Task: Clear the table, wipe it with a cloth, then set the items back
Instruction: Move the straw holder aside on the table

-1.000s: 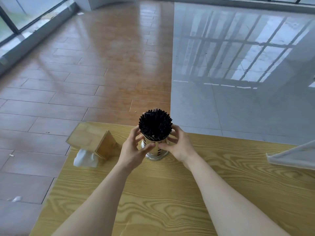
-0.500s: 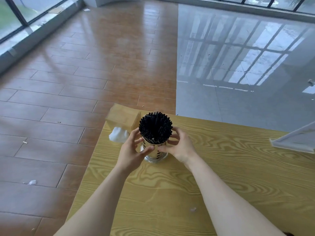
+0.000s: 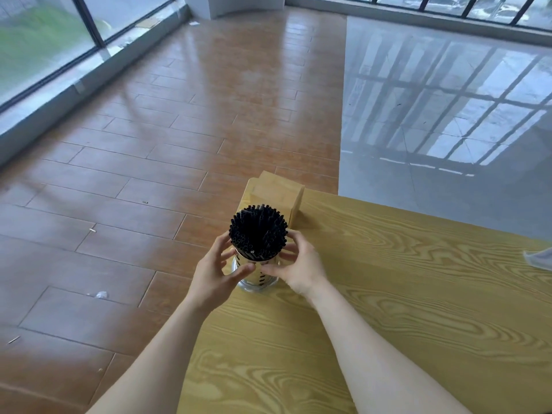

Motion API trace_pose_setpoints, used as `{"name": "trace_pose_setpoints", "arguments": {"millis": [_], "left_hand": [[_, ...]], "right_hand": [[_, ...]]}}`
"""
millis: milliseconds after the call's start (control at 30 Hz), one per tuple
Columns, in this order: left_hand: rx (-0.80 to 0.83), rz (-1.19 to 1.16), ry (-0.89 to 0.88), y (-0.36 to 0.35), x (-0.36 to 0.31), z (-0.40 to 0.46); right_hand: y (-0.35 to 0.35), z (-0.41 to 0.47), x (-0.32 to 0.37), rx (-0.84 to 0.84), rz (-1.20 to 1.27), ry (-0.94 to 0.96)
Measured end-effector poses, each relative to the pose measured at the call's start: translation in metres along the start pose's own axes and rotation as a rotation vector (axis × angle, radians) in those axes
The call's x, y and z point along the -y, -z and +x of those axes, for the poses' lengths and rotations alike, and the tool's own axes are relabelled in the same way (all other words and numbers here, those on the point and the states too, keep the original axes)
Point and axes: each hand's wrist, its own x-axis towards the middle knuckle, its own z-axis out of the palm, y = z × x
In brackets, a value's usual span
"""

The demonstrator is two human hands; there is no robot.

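Holder [image 3: 256, 276]: shiny metal cylinder with slots in its wall, upright on the table [image 3: 403, 309] near the table's left edge. It is packed full of black straws [image 3: 258, 231], tops fanned out into a round bunch wider than the holder's rim.

Left hand [image 3: 213, 276]: fingers curled around the holder's left side, thumb across the near face, fingertips up under the straw bunch. Grip closed on the holder.

Right hand [image 3: 300, 268]: wrapped on the right side, thumb pointing in toward the left thumb, the 2 thumb tips close together on the near face. Also closed on the holder.

Whether the base rests on the table or is lifted just clear: cannot tell.

Wood box [image 3: 276, 194]: at the table's far left corner, just behind the holder, partly hidden by the straws.

Pale object [image 3: 539, 259]: at the right edge of view, on the table, cut off; not identifiable.

Floor [image 3: 149, 174]: brown tile at left, with small bits of litter.
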Motion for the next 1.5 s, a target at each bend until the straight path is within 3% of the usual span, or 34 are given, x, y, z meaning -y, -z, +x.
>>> {"name": "trace_pose_setpoints", "arguments": {"millis": [633, 867, 1000, 1133, 1267, 1500], "left_hand": [[0.001, -0.028, 0.064, 0.022, 0.021, 0.013], [-0.173, 0.043, 0.181, 0.013, 0.032, -0.011], [-0.212, 0.227, 0.250, -0.012, 0.032, -0.041], [-0.098, 0.438, 0.167, -0.047, 0.019, -0.065], [0.058, 0.665, 0.037, -0.084, -0.002, -0.070], [0.224, 0.827, -0.211, -0.163, -0.058, -0.054]], "right_hand": [[-0.036, 0.017, 0.007, 0.012, -0.028, -0.065], [-0.017, -0.003, -0.004, -0.062, -0.069, -0.148], [-0.002, -0.021, -0.013, -0.086, -0.053, -0.170], [0.014, -0.041, -0.023, -0.125, -0.165, -0.135], [0.047, -0.067, -0.038, -0.125, -0.445, -0.111], [0.151, -0.110, -0.076, -0.258, -0.693, -0.176]]}}
